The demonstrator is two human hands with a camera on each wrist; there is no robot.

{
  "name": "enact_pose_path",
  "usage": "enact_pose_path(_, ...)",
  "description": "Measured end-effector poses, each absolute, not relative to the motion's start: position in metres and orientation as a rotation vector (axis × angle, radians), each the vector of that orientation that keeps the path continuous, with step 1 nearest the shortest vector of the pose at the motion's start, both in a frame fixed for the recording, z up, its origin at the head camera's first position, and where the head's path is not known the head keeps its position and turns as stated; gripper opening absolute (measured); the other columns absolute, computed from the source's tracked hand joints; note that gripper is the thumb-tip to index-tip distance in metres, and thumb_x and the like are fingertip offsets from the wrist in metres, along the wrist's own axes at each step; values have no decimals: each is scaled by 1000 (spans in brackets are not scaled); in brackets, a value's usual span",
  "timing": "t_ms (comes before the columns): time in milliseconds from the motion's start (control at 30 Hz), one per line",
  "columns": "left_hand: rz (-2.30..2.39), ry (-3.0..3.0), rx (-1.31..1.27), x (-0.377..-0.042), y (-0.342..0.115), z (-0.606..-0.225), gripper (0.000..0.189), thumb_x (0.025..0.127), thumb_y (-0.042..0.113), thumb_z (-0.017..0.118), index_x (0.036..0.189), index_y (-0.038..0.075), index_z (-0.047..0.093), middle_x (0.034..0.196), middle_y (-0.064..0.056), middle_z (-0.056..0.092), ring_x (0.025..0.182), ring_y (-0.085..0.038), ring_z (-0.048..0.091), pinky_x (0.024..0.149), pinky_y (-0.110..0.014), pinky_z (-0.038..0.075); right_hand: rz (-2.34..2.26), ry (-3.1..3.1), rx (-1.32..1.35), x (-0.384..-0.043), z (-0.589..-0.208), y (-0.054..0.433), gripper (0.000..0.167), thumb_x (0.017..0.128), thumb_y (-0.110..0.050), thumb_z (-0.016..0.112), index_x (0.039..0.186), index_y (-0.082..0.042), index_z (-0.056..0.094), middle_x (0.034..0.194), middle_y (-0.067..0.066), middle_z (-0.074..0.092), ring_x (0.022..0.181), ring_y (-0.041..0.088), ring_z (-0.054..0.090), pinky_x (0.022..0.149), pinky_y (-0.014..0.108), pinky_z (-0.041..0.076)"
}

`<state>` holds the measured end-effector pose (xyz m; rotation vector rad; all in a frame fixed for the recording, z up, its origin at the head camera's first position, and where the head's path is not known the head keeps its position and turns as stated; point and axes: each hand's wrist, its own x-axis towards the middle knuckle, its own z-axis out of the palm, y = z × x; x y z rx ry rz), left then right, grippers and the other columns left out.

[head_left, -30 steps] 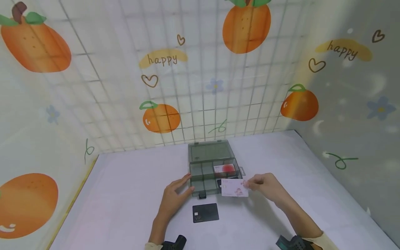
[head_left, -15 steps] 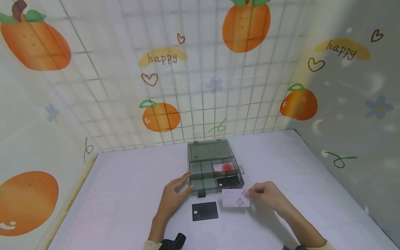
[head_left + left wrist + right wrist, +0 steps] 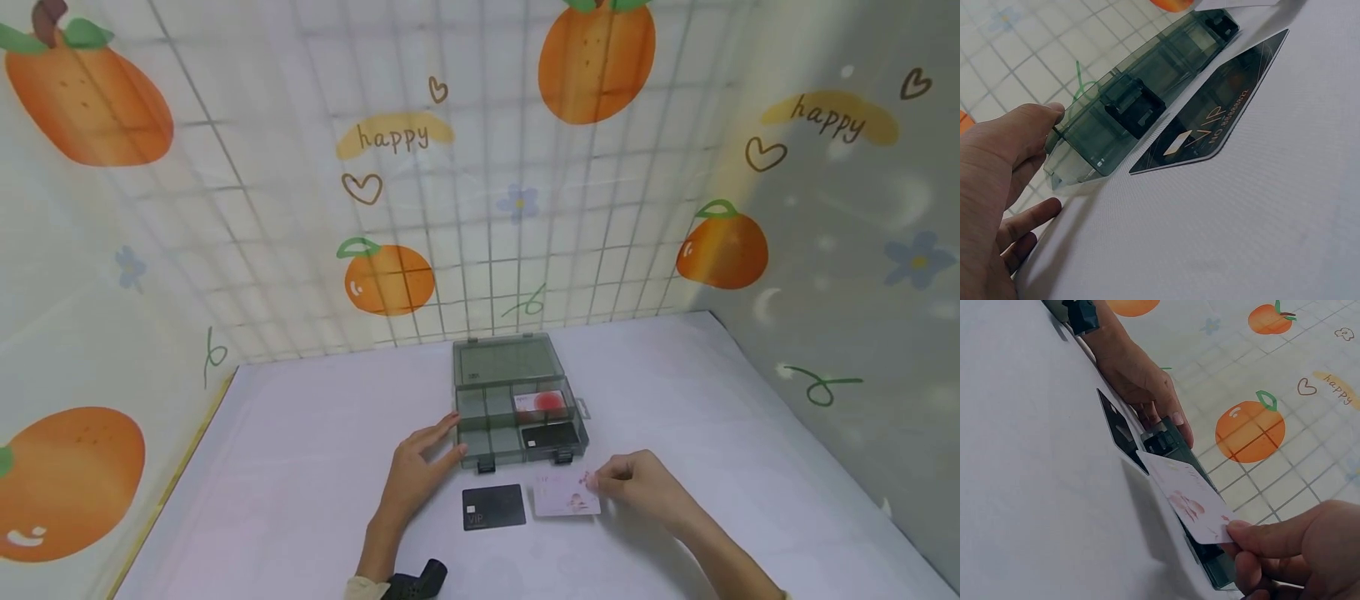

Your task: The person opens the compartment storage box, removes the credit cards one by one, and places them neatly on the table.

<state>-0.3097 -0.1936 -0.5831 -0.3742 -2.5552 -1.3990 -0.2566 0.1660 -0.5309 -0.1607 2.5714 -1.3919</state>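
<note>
My right hand (image 3: pixel 641 487) pinches a white card with pink print (image 3: pixel 561 493) by its right edge, between thumb and fingers. In the right wrist view the card (image 3: pixel 1185 495) is tilted above the table, in front of the box. My left hand (image 3: pixel 420 475) touches the left side of a clear green plastic box (image 3: pixel 471 442) with fairly straight fingers. The box's lid (image 3: pixel 508 362) is folded back. A black VIP card (image 3: pixel 493 507) lies flat before the box, left of the white card. Inside the box are another black card (image 3: pixel 550 435) and a red-and-white card (image 3: pixel 540 403).
The box has two dark front latches, one at the left (image 3: pixel 486 464) and one at the right (image 3: pixel 562 457). A white cloth (image 3: pixel 315 467) covers the table. Behind stands a curtain with orange prints (image 3: pixel 390 279) over a grid.
My right hand has drawn the white card from over the box's front right compartment toward me and down, beside the black VIP card. My left hand stays at the box.
</note>
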Motion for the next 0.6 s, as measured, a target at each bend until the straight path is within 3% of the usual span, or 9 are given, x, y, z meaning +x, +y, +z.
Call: enact_pose_path(600, -1387, -2542, -388, -311, -194, -584, 54, 89, 52, 72, 137, 29, 64, 139, 24, 54, 130, -14, 51, 110, -49, 38, -1313, 2652, -206, -257, -545, 159, 6, 86, -18, 79, 84, -13, 79, 81, -4, 67, 78, 17, 52, 69, 31, 43)
